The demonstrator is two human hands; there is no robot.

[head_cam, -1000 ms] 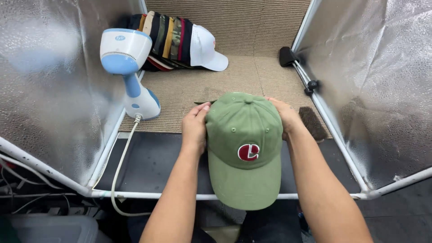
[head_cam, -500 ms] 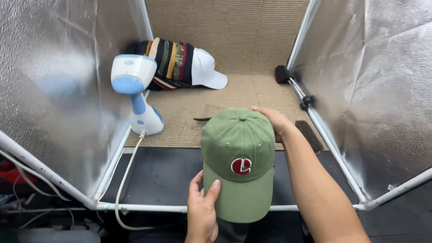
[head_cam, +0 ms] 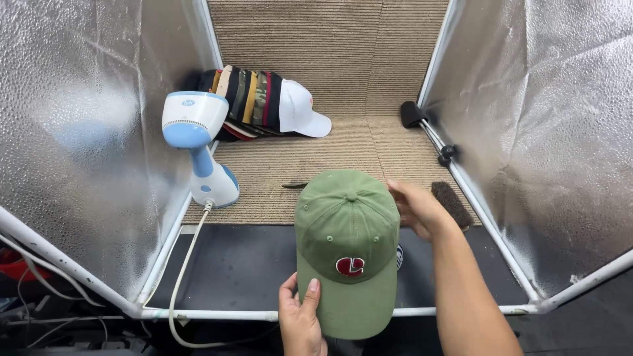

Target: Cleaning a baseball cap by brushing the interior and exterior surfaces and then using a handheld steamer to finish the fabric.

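A green cap [head_cam: 346,254] with a red-and-white badge on its front is held over the front edge of a carpeted booth floor [head_cam: 343,151], its brim pointing toward the person. The left hand [head_cam: 302,316] pinches the brim's left edge, thumb on top and fingers beneath. The right hand [head_cam: 417,209] cups the back right side of the crown, fingers curled against the fabric. A blue-and-white steamer [head_cam: 201,148] stands upright at the floor's left edge, its cord [head_cam: 181,283] trailing over the front rail. A row of stacked caps [head_cam: 264,102] lies in the far left corner. A dark brush [head_cam: 452,204] rests just beside the right hand, near the right edge.
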